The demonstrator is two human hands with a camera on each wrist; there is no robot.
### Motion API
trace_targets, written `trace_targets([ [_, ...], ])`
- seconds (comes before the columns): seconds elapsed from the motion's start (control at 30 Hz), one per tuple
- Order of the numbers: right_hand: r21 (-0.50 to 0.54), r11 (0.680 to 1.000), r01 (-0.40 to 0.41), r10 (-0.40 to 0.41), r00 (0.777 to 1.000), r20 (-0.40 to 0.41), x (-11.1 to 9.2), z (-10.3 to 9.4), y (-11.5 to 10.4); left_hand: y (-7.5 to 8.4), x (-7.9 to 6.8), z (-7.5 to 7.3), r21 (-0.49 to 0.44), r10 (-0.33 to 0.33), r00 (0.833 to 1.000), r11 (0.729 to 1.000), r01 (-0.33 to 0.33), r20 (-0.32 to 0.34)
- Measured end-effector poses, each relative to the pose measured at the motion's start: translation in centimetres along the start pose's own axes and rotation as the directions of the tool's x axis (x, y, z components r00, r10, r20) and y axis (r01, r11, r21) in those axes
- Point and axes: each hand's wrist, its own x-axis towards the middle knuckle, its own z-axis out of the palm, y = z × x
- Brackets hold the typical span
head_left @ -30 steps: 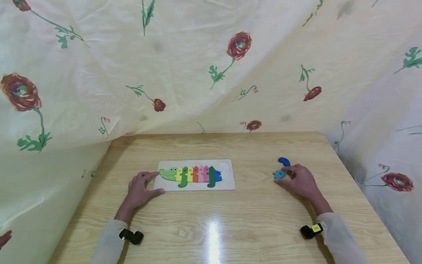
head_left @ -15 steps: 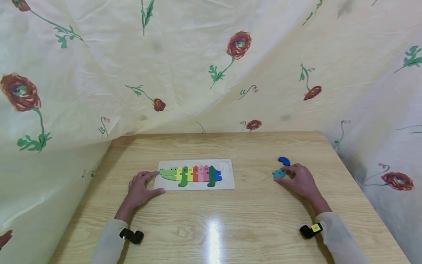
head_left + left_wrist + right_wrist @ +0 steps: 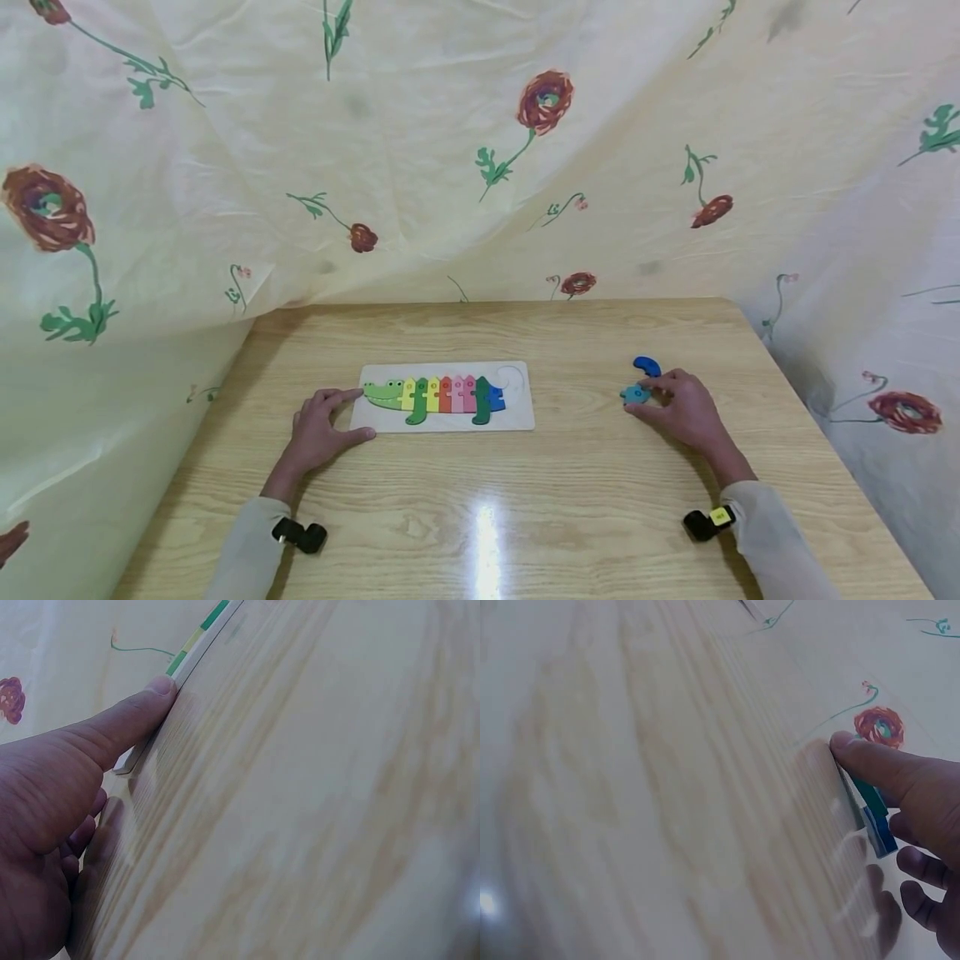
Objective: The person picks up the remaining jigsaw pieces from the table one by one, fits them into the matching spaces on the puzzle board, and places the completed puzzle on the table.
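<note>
A pale puzzle board (image 3: pixel 519 421) holds a crocodile made of coloured pieces, with the light green head at its left end. My left hand (image 3: pixel 318 433) grips the left end of the board, index finger at the left edge and thumb along the near edge. In the left wrist view the left thumb (image 3: pixel 135 720) presses against the board's side. At the right, my right hand (image 3: pixel 684 412) pinches a teal puzzle piece (image 3: pixel 635 395) between thumb and index finger, low over the table. Just beyond it lies a curved dark blue piece (image 3: pixel 647 365), partly behind the fingers.
The wooden table (image 3: pixel 480 475) runs back to a floral cloth (image 3: pixel 420 167) hung behind it and along both sides. A curved outline shows on the board's bare right end. Each wrist wears a small black camera, the left camera (image 3: pixel 300 536) and the right camera (image 3: pixel 705 525).
</note>
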Motion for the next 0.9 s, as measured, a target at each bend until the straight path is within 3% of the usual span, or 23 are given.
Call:
trace_targets([
  [0.53, -0.02, 0.99, 0.14, -0.141, 0.988, -0.061, 1.1, -1.5, -1.6, 0.1, 0.0, -0.2, 0.003, 0.027, 1.0, 1.0, -0.027, 0.001],
  [0.9, -0.019, 0.966, 0.259, -0.26, 0.963, -0.07, 2.6, -2.7, -4.6, 0.1, 0.0, -0.2, 0.006, 0.026, 1.0, 1.0, -0.026, -0.001],
])
